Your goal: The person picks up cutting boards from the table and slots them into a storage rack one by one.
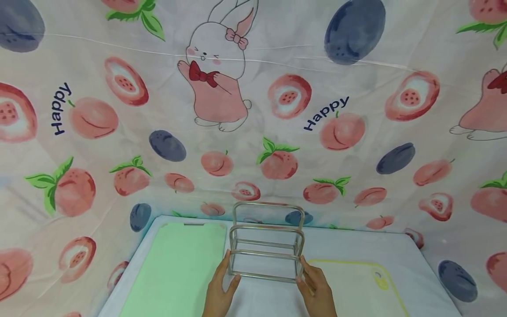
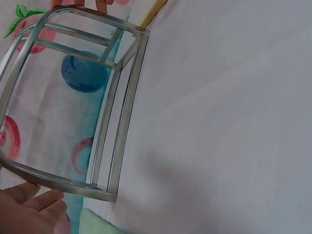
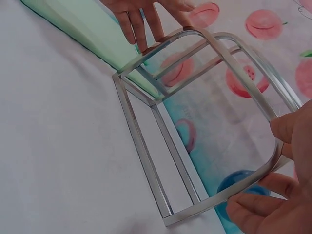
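Observation:
A silver metal wire rack (image 1: 267, 253) with rounded uprights and straight base bars is held between both hands near the back of the white table. The left hand (image 1: 219, 286) holds its left side, forefinger along the upright and thumb near the lower front corner. In the right wrist view, the left hand's fingers (image 3: 141, 24) spread against the far end of the frame. My right hand (image 1: 317, 286) grips the right side; the right wrist view shows its thumb and fingers (image 3: 263, 200) around the rounded rail. Between the bars the rack holds nothing.
A pale green board (image 1: 178, 264) with a handle slot lies left of the rack. On the right lies a whitish board (image 1: 356, 286) with a yellow rim. Behind the white table (image 1: 261, 299) hangs a fruit-and-rabbit printed cloth (image 1: 277, 57), which also covers both sides.

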A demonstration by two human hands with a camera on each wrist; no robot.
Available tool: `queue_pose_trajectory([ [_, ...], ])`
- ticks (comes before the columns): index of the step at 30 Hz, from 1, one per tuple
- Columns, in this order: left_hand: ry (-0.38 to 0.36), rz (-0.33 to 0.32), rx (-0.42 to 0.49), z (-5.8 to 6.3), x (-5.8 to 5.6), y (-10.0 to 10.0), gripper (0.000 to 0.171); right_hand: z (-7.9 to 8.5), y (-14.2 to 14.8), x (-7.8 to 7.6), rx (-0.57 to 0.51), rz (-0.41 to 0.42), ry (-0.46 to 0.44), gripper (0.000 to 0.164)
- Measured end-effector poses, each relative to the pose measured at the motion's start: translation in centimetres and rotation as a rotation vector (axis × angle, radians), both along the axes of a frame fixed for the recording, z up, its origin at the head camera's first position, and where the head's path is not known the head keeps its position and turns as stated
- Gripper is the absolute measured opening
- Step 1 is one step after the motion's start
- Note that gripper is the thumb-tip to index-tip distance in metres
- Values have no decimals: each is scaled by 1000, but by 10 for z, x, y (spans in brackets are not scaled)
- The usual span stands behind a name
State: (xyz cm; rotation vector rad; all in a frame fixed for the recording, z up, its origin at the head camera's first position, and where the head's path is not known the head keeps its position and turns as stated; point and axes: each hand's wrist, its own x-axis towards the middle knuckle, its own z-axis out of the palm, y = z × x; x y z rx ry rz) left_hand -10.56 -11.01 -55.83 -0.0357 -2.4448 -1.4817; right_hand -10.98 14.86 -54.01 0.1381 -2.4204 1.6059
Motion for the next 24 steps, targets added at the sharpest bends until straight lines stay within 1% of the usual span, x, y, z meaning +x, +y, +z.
queue_pose_trajectory([
  [4,-9,-3,4,1,-1,-1,68,1,1,0,4,-5,-16,48],
  [8,-17,-21,12,0,-1,-3,68,0,0,0,6,-14,-21,49],
  [11,-26,-30,24,0,-1,-4,66,-2,-1,3,-1,-2,-30,52],
  [16,-23,-11,45,1,-1,-5,63,-1,-3,3,-23,33,-95,63],
  [21,-13,9,57,1,-1,-4,59,0,-3,2,9,23,-147,69],
  [24,-24,8,61,0,-1,-5,58,-2,-3,3,20,13,-160,71],
])
